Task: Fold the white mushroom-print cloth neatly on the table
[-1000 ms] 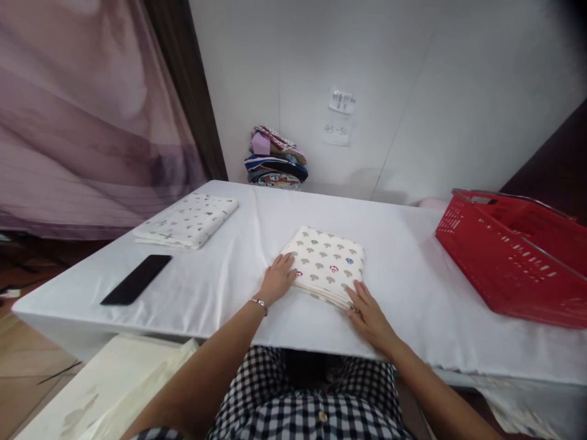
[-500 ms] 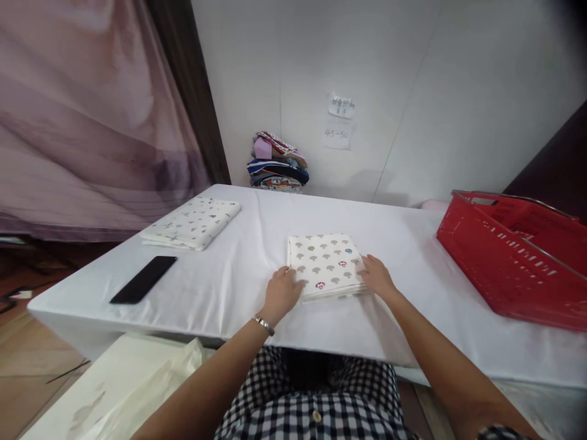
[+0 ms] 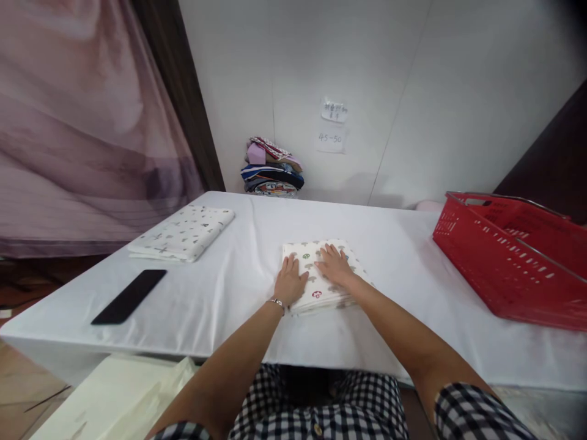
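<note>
On the white tabletop (image 3: 403, 256), taking the folded mushroom-print cloth (image 3: 321, 278) at its centre as landmark. Far left of the cloth, near the front edge: black phone (image 3: 128, 296), lying flat. Behind the phone, left of the cloth: second folded cloth (image 3: 183, 232), white with small grey marks. Behind the landmark cloth, against the wall: stack of coloured fabrics (image 3: 271, 167), with two paper notes (image 3: 332, 125) on the wall to its right.

Landmark cloth: cream, folded to a flat rectangle of several layers, printed with rows of grey-beige mushroom shapes and a few in green and red; layered edges show along its near side.

Left hand (image 3: 290, 282): flat, fingers spread, palm down on the cloth's near-left part, gripping nothing; bracelet at the wrist. Right hand (image 3: 335, 266): also flat and open, pressing the cloth's middle, just beside the left hand, nothing grasped.

Well right of the cloth: red plastic basket (image 3: 509, 256), tilted, at the tabletop's right end.
</note>
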A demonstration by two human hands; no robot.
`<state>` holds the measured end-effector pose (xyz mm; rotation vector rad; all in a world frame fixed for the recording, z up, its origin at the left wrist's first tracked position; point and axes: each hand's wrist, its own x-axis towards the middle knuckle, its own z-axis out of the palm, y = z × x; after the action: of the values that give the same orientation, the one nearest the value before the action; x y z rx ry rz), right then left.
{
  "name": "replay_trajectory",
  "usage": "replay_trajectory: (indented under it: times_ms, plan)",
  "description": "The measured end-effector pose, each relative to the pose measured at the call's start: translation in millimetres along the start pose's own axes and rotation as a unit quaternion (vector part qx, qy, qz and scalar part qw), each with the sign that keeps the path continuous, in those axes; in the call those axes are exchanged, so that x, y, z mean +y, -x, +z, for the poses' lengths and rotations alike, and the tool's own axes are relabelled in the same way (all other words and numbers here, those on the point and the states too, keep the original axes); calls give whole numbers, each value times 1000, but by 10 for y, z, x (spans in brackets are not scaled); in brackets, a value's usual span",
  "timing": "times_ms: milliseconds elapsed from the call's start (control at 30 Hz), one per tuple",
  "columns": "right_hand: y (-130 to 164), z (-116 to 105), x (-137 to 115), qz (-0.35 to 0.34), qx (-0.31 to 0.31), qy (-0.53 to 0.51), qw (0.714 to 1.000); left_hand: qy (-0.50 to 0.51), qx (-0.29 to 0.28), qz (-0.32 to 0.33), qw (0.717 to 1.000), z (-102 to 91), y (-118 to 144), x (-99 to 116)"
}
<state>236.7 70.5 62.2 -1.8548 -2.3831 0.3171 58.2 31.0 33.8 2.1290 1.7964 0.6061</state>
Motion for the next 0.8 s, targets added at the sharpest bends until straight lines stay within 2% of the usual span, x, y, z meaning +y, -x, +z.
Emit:
replay_trajectory:
  times_ms: [100,200,333,467,533,600,667,800]
  plan:
    - [-220,0,12,2,33,13,999,12,12,9,1000,14,3,-18]
    - [-352,102,45,15,10,22,1000,30,24,11,999,28,8,-34]
    - [-368,219,91,17,7,24,1000,68,39,-6,997,58,37,-50]
    - [-350,192,110,16,7,19,1000,109,108,-29,988,52,46,-78]
    - [-351,151,106,17,1,16,1000,134,143,-67,978,8,12,-107]
    - [-348,117,74,23,-8,9,1000,182,137,-141,963,-63,-47,-148]
    - [-328,107,-2,20,-15,2,1000,228,105,-210,945,-142,-115,-196]
    - [-210,160,-280,-19,-10,-2,1000,244,63,-246,936,-259,-202,-264]
